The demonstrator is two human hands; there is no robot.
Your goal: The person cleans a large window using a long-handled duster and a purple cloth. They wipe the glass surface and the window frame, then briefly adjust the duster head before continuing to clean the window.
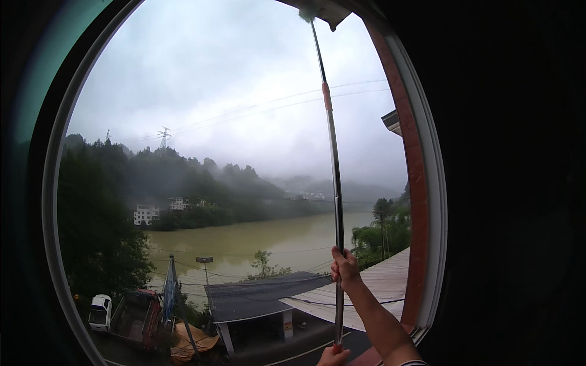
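Note:
A telescopic metal pole (335, 174) with a red collar rises nearly upright through the open window. My right hand (345, 266) grips its shaft, the arm reaching in from the lower right. Lower down, my left hand (333, 356) is closed around the bottom part by a red fitting, partly cut off by the picture's edge. At the pole's top, a pale greenish fluffy head (307, 14) is against or just beside the underside of an overhanging eave (334, 13); contact cannot be told.
A window frame (55, 192) surrounds the view, with a reddish wall edge (415, 183) on the right. Below outside are a corrugated roof (366, 293), a dark roof (265, 293), a truck (135, 318), a white vehicle (100, 312) and wires. A muddy river (256, 235) lies beyond.

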